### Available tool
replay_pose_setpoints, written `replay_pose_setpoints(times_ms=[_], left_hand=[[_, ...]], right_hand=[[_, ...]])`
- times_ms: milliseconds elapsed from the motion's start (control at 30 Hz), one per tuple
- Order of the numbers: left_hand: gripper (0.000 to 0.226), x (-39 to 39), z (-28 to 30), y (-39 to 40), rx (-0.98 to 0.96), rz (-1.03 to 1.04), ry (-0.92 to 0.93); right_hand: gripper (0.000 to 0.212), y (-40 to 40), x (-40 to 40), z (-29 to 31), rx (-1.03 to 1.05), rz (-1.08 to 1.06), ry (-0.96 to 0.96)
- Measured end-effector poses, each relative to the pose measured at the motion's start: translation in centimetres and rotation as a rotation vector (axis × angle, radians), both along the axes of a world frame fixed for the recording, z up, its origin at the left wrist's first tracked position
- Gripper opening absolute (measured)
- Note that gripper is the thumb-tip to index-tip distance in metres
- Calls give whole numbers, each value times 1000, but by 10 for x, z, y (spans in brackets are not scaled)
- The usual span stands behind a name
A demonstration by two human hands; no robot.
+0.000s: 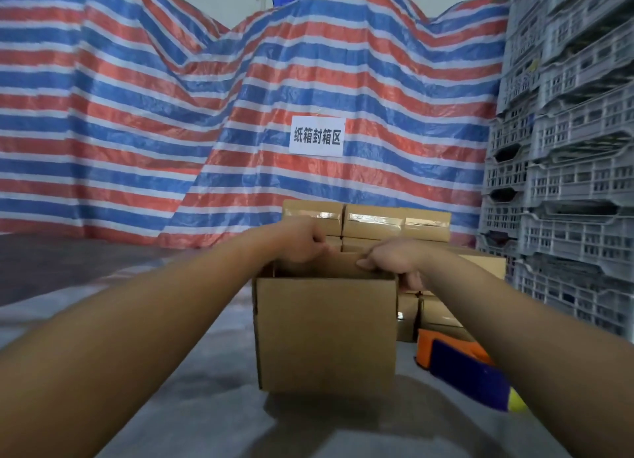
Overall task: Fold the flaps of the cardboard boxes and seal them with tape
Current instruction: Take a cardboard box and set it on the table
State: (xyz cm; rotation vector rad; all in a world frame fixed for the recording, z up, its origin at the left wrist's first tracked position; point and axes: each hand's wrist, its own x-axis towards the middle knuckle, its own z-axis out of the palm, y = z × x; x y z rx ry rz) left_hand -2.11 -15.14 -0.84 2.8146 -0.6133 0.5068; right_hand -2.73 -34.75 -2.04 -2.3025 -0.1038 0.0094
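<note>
Right now my left hand (302,243) and right hand (391,260) curl over the far top edge of the open cardboard box (326,334). Their fingertips are hidden inside. Below my right hand, my arm covers part of the tape dispenser (456,354).

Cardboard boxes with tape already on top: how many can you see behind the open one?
3 show shiny tape: one at left, one in the middle, one at right, side by side behind the hands. More boxes lie below them, partly hidden.
</note>
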Motion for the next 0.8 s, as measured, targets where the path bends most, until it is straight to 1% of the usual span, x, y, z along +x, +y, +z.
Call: replay_pose_setpoints(times_ms=[67, 200, 300, 367, 400, 533, 600, 667, 733, 800], left_hand=[[27, -8, -1, 6, -120, -38, 77], [41, -20, -26, 22, -530, -53, 229], [37, -24, -61, 26, -905, -30, 329], [35, -28, -84, 25, -1128, -83, 426], [35, -30, -95, 23, -1198, -123, 454], [37, -34, -118, 12, -1421, -221, 532], [39, -35, -121, 8, -1478, -239, 572], [41, -35, -122, 7, -1478, -257, 599], [41, -36, -124, 6, -1484, -277, 614], [45, -36, -126, 6, -1499, -271, 581]], right_hand=[[26, -14, 0, -7, 67, -14, 68], [33, -32, 3, -27, 130, -29, 177], [39, -39, 5, -39, 199, -52, 200], [39, -40, 8, -43, 228, -70, 212], [38, -40, 10, -43, 237, -72, 213], [35, -40, 11, -45, 281, -65, 184], [37, -42, 11, -49, 369, -55, 142], [42, -46, 12, -58, 584, -59, 94], [55, -49, 14, -72, 823, -64, 51], [67, -50, 13, -90, 948, -41, 16]])
